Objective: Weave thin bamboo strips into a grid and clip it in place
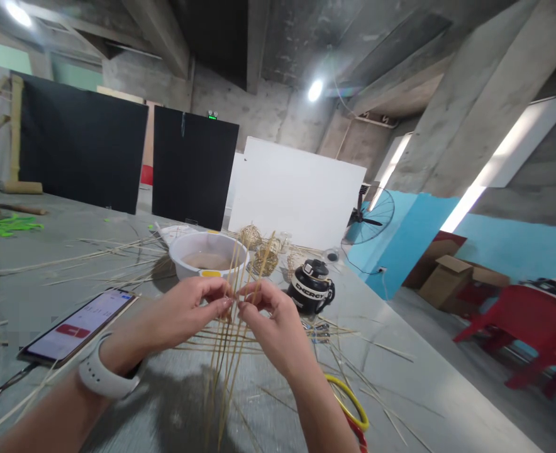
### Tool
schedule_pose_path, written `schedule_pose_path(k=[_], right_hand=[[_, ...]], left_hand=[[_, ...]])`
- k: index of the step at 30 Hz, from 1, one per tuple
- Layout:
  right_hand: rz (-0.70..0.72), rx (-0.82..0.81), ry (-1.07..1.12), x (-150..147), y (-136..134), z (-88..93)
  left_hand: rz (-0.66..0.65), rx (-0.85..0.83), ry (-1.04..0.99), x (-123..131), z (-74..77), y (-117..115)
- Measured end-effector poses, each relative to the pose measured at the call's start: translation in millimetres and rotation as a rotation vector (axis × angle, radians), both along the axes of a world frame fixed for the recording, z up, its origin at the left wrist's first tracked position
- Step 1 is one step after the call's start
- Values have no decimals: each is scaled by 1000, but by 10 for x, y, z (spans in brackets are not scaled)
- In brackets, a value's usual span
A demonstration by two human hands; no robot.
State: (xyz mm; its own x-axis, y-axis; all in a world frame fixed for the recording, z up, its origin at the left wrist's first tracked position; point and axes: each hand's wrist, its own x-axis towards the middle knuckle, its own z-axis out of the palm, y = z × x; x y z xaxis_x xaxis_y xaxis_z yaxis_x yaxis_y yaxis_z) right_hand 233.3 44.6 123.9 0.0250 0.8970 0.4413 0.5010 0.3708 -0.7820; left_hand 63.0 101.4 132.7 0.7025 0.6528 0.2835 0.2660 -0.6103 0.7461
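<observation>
Several thin bamboo strips [226, 358] run upright and crosswise between my hands, held a little above the table. My left hand [195, 308], with a white watch band on its wrist, pinches the strips from the left with thumb and fingertips. From the right, my right hand [268, 314] pinches them too, its fingertips almost meeting those of the left. The crossing point of the strips is partly hidden by my fingers. Just beyond my hands is a white basin [178, 255] with brownish water. Woven strip balls [265, 259] sit behind it.
A phone [82, 324] with a cable lies at left. A black jug lettered ENERGY [310, 289] stands at right. Scissors with yellow and red handles [351, 402] lie by my right forearm. Loose strips [94, 255] spread over the grey table [429, 377].
</observation>
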Motion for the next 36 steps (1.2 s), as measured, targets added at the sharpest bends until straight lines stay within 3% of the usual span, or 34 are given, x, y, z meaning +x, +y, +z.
schedule_pose_path(k=[9,15,24,36], right_hand=[[-5,-9,21,-6,15,0],[35,-19,82,-8,34,-42],[-15,-67,91,-19,93,-130],[-35,-58,118,30,105,-135]], left_hand=[[-47,10,19,0,-1,17],[5,28,35,12,2,8],[48,11,43,81,-26,5],[5,-164,-111,113,-156,25]])
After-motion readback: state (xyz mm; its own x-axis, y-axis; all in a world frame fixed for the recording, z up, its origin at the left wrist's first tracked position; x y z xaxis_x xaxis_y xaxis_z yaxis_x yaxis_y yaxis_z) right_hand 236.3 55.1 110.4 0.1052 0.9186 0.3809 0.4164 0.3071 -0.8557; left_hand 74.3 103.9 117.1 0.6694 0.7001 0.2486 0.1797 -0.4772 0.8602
